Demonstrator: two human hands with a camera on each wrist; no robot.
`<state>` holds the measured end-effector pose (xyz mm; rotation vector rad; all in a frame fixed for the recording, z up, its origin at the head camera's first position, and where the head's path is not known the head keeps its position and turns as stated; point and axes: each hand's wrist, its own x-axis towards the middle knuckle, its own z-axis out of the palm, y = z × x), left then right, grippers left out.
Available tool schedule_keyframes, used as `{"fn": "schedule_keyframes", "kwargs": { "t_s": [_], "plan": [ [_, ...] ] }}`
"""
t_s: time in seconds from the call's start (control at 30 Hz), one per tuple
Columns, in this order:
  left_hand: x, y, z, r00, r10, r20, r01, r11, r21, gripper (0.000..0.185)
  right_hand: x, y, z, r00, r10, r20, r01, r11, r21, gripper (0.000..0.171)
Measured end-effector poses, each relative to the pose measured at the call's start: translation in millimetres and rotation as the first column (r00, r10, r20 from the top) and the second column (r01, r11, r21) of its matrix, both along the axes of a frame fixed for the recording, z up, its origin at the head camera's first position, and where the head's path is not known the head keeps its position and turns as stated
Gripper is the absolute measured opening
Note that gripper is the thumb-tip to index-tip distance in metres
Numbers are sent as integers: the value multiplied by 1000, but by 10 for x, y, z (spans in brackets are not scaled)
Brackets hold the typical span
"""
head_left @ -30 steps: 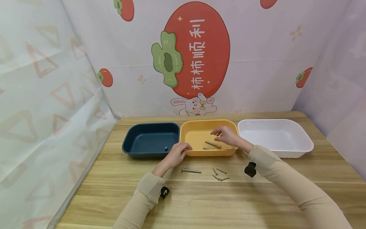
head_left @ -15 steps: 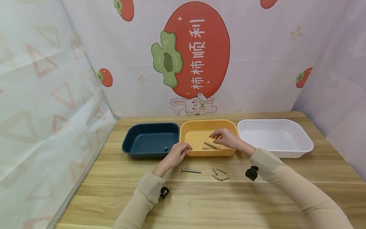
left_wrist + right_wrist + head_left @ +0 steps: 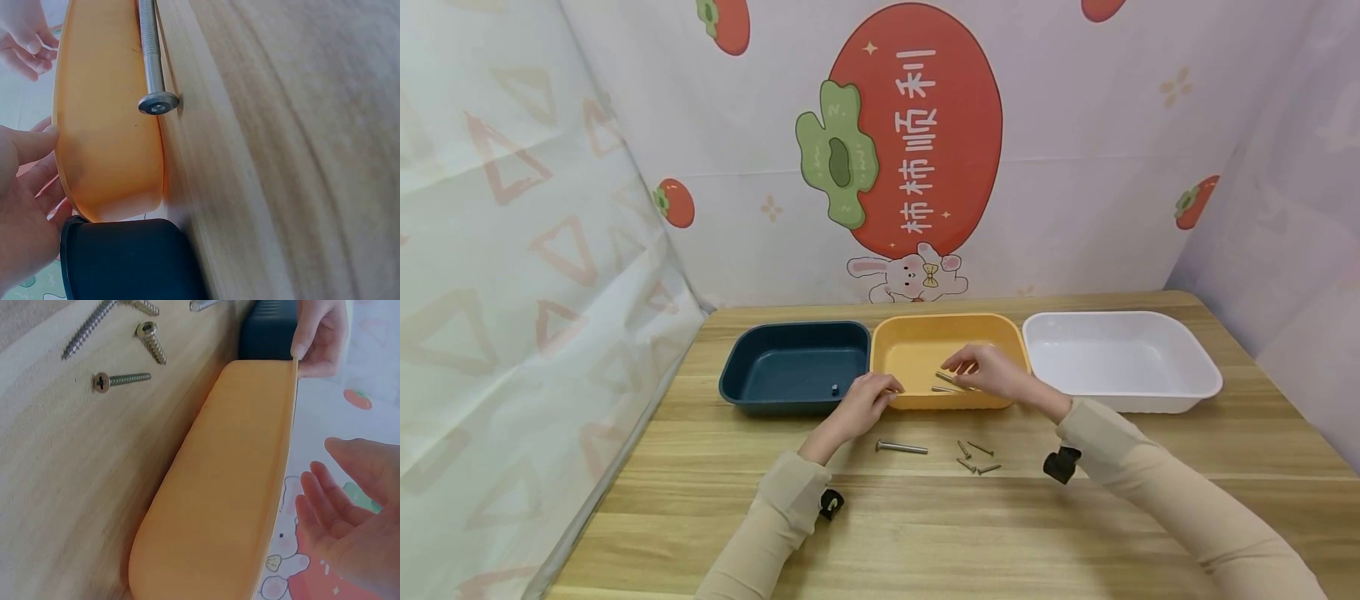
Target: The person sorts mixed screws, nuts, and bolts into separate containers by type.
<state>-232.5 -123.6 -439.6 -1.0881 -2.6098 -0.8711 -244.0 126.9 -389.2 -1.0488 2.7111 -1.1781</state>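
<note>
My left hand (image 3: 865, 402) grips the near left corner rim of the yellow tray (image 3: 947, 318), thumb and fingers curled over its edge; the right wrist view shows this left hand (image 3: 322, 334) on the rim. My right hand (image 3: 981, 371) hovers inside the tray with relaxed, empty fingers, just above two metal bolts (image 3: 946, 383) on its floor. The right wrist view shows the right hand (image 3: 350, 512) open. A long bolt (image 3: 901, 447) lies on the table in front of the tray. Three small screws (image 3: 976, 458) lie to its right.
A dark blue tray (image 3: 796, 367) holding one small dark piece (image 3: 834, 388) touches the yellow tray's left side. A white tray (image 3: 1120, 358) stands on the right. Patterned sheets wall in the wooden table (image 3: 925, 533) at the back and both sides.
My right hand has come down and toward me inside the yellow tray, closer to the bolts. My left hand has stayed on the rim.
</note>
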Motion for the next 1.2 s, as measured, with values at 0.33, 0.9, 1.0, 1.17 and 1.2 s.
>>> {"fn": "schedule_keyframes", "kwargs": {
  "t_s": [0.33,0.9,1.0,1.17,1.2],
  "plan": [
    [61,43,99,996,64,69,-60,997,-47,10,137,-77,-8,997,56,45,-55,998,-25,19],
    [56,39,84,996,68,55,-65,996,-54,11,286,-211,-160,989,139,42,-137,989,-56,16],
    [56,38,80,996,73,60,-69,996,-56,11,323,-243,-163,984,161,72,-157,986,-62,18],
    [53,40,77,995,80,67,-76,995,-59,10,354,-289,-212,979,181,97,-179,983,-35,19],
    [53,40,78,994,81,68,-77,995,-59,10,360,-298,-224,978,183,101,-180,983,-33,19]
  ]
}}
